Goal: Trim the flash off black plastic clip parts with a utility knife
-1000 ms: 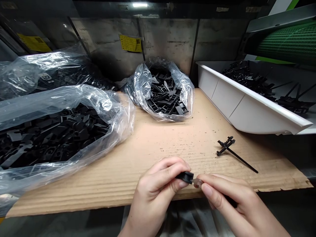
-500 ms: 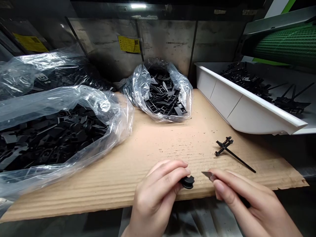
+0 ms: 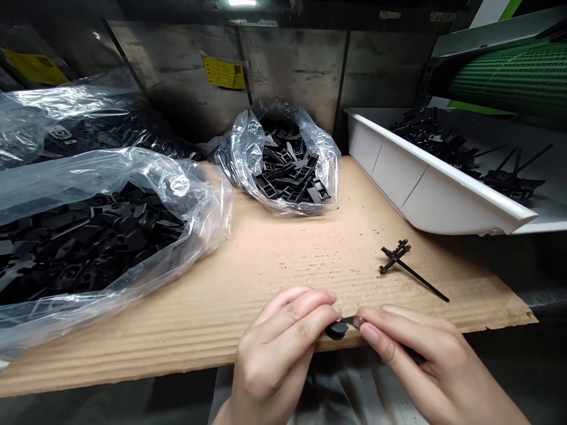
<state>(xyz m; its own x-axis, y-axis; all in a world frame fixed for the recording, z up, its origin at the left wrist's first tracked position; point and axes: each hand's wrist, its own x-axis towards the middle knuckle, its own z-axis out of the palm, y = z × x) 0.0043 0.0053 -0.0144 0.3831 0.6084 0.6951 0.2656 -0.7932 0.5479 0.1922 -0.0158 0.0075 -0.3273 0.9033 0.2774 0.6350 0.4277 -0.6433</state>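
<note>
"What's changing?"
"Your right hand, pinching the small blade, is returning it to the black part, at its two o'clock."
"And the left hand?"
"It's pinching that part, five o'clock in view; blade work seems to be resuming."

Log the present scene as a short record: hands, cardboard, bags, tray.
Left hand: grips rounded black part
Right hand: grips pointed blade, tip at that part; contact unclear
Cardboard sheet: bears loose black sprue
Centre clear bag: open, slotted black parts inside
Front-left clear bag: open, chunky black parts inside
White tray: black sprues inside
</note>
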